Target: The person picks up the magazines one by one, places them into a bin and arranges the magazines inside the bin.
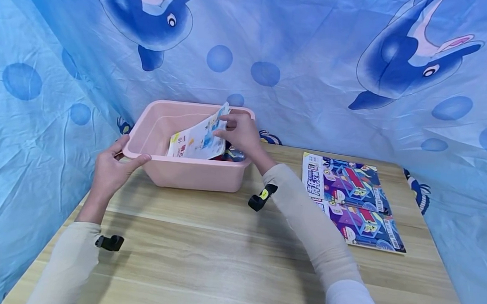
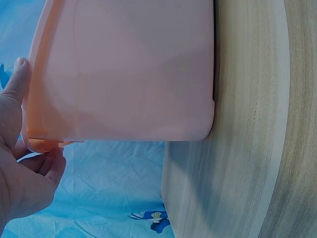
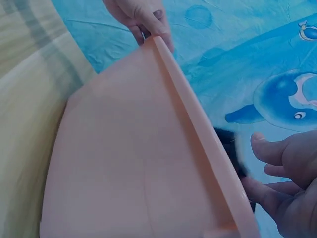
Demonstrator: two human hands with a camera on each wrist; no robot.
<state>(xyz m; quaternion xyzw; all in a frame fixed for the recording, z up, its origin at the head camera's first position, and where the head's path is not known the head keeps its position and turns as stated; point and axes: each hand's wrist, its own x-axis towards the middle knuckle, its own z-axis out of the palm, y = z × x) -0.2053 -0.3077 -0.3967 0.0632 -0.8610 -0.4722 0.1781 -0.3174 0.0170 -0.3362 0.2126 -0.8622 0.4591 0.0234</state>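
Observation:
At the back of the table stands a pink plastic bin (image 1: 194, 174). My left hand (image 1: 113, 165) grips its near left corner, thumb over the rim and fingers below it, as the left wrist view (image 2: 29, 183) also shows. Inside, a white booklet (image 1: 197, 139) with a blue picture and red print leans up at a slant, over darker, glossy contents (image 1: 234, 155) at the bin's right end. My right hand (image 1: 242, 132) reaches over that end, fingertips right at the booklet's upper edge. In the right wrist view its thumb and fingers (image 3: 267, 196) are apart beside a blurred dark thing (image 3: 229, 144).
Two purple magazines (image 1: 352, 184) lie overlapping on the right of the wooden table (image 1: 218, 259). A blue dolphin-print curtain (image 1: 311, 57) hangs close behind the bin and along both sides. A black strap camera (image 1: 261, 198) sits at the right wrist.

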